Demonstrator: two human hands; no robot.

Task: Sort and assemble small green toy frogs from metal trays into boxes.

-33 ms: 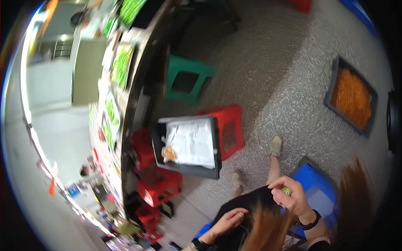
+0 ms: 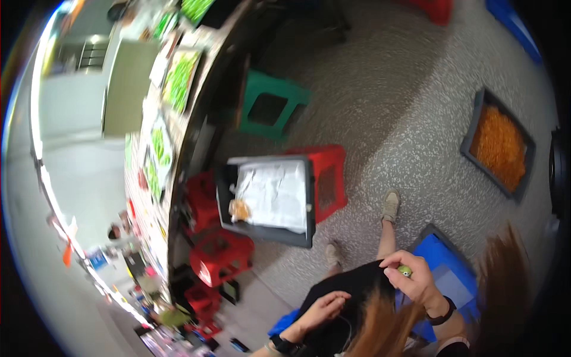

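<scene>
My right hand [image 2: 416, 281] is curled above my dark-clothed lap [image 2: 348, 297], with a small round green thing [image 2: 405, 271] between thumb and fingers. It has a white and dark spot; its kind is unclear. To its left my left hand [image 2: 324, 310] hovers over the lap, fingers bent and pressed together. Whether they pinch anything is too small to tell. A thin pale cord [image 2: 350, 326] lies on the dark cloth beside it. Strands of brown hair [image 2: 380, 324] hang in front of the lap and hide part of it.
A dark tray lined with white paper [image 2: 273, 196] rests on a red stool [image 2: 330, 181]. Blue containers [image 2: 446, 268] stand beside my right arm. A dark tray of orange shreds [image 2: 499, 143] lies on the floor. A green stool [image 2: 270, 104] stands near the long table [image 2: 199, 50] bearing green vegetables.
The view has turned slightly, so the stools and table sit a little differently. My left hand is slightly higher in the picture. My right hand still holds the green thing.
</scene>
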